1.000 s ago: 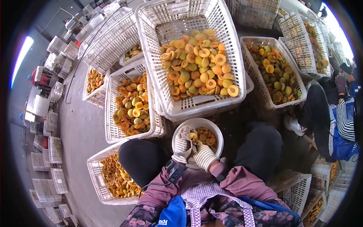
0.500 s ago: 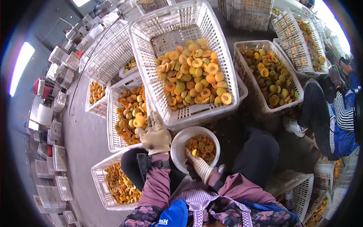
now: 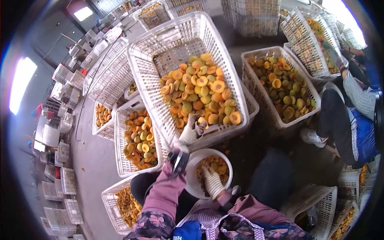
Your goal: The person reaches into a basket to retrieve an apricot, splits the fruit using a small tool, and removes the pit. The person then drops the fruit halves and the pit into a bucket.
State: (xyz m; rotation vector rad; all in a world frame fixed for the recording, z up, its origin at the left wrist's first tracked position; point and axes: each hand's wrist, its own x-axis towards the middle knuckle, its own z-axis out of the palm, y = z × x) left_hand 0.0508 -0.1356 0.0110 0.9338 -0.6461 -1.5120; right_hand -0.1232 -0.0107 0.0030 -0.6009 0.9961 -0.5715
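Note:
My left hand [image 3: 192, 133], in a pale glove with dark fingertips, reaches over the near rim of a large white crate [image 3: 141, 64]. Its fingers are apart and touch the halved apricots [image 3: 200, 90] heaped there. Below it, a white bucket [image 3: 191, 166] stands between my knees, with orange apricot pieces [image 3: 221, 165] inside. My right hand [image 3: 214, 183], in a striped glove, dips into this bucket. Its fingers are bent together and point down; what they hold, if anything, is hidden. A black device [image 3: 179, 161] is strapped to my left wrist.
Crates of apricot halves stand to the left [image 3: 120, 160] and right [image 3: 244, 68]. A lower-left crate [image 3: 110, 200] holds orange pieces. A co-worker's leg [image 3: 334, 124] and striped sleeve [image 3: 358, 92] are at the right. Stacked crates [image 3: 250, 20] stand behind.
My left hand has moved from beside the left crate up and right into the large crate's fruit. My right hand has moved lower into the bucket. The view has shifted slightly.

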